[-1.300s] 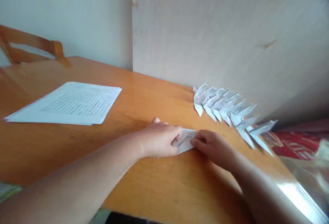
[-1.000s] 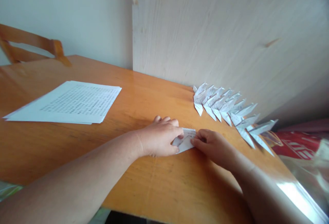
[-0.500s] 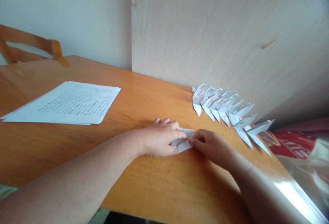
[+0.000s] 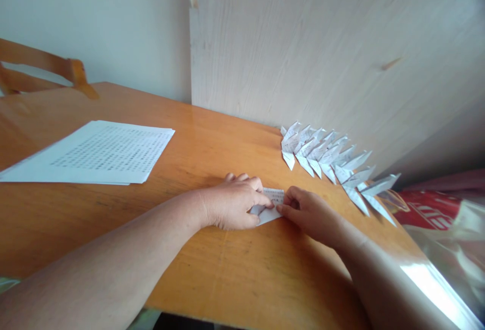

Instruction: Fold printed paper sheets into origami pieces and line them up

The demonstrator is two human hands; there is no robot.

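Fingers of the left hand (image 4: pixel 235 202) and right hand (image 4: pixel 307 213) meet on a small folded paper (image 4: pixel 268 216)

Thumb and bent forefinger of the right hand pinch the right end of the folded paper, its other fingers curled in behind them. On the left hand, the forefinger reaches across the top of the paper while the thumb sits at its near left corner, with a gap between the two; whether they grip the paper or only press on it, I cannot tell. The remaining left fingers are bent and slightly spread just above or on the table (image 4: pixel 212 153).

The paper lies at the middle of the table between the two hands, with printed characters showing along its far edge.

Beyond the right hand, a slanting row of pointed folded pieces (image 4: pixel 334 159) runs beside the wooden board (image 4: pixel 303 42), the pieces overlapping closely. Well to the left lies a stack of printed sheets (image 4: pixel 108 150), its edges not quite even. A wooden chair (image 4: pixel 36 53) stands at the far left, and red packaging (image 4: pixel 424 211) shows past the right edge.
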